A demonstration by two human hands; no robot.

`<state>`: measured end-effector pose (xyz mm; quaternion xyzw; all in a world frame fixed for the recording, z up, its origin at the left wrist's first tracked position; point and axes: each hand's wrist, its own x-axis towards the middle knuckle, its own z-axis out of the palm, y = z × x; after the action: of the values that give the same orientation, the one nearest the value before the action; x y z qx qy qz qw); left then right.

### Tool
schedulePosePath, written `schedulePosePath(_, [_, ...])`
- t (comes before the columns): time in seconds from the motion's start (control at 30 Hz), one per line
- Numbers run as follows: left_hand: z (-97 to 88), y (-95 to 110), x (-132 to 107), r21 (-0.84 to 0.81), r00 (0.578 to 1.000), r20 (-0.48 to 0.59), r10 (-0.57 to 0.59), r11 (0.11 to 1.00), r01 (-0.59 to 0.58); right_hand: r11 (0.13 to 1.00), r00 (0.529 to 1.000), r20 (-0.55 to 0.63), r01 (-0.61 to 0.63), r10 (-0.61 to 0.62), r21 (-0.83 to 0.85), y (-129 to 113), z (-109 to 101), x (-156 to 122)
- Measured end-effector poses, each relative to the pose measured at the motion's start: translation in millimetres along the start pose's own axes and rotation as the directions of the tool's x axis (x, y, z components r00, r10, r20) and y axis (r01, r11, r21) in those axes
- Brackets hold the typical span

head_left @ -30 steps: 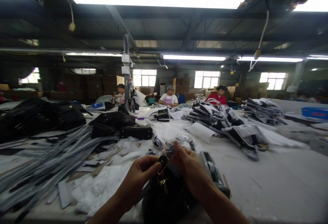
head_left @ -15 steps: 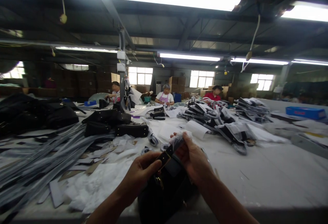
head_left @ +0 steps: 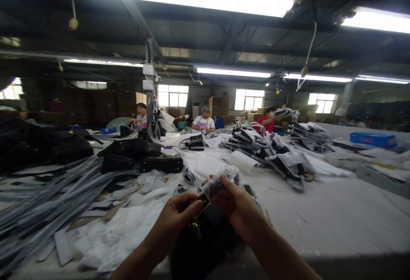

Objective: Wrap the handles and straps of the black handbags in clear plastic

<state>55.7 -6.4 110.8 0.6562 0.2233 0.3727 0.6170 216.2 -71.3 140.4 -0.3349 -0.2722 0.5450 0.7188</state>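
Observation:
My left hand point(head_left: 173, 220) pinches a black strap by its gold-edged buckle point(head_left: 202, 204), thumb on top. Clear plastic film point(head_left: 214, 188) wraps the strap just beyond the buckle, and my right hand point(head_left: 238, 207) closes round that part with its fingertips. Below both hands is a black bag point(head_left: 205, 250) with gold hardware, at the near edge of the table. Its lower part is dark and hard to make out. Behind my right fingers, more film-wrapped strap point(head_left: 232, 173) shows.
Black bags point(head_left: 162, 163) and long film-covered strips point(head_left: 80, 190) lie to the left, with crumpled white wrapping point(head_left: 118, 233) nearer. A heap of wrapped straps point(head_left: 253, 143) stands beyond. A blue box point(head_left: 373, 139) sits far right. Several co-workers sit across the table.
The plastic film now reaches close to the buckle, covering strap that was bare. My right hand has shifted slightly towards my left. A co-worker in red has lifted a bundle of straps.

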Motion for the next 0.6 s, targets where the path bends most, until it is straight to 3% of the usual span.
schedulePosePath(0.33, [0.5,7,1,0.142,0.999,-0.024,0.029,0.990,-0.025,0.999,1.000,-0.010,0.010,-0.011,-0.039,2,-5,1])
schedulePosePath(0.6, [-0.4,15,11,-0.022,0.997,0.073,0.022,1.000,-0.021,0.980,0.995,0.041,0.095,-0.089,-0.173,3,-2,-3])
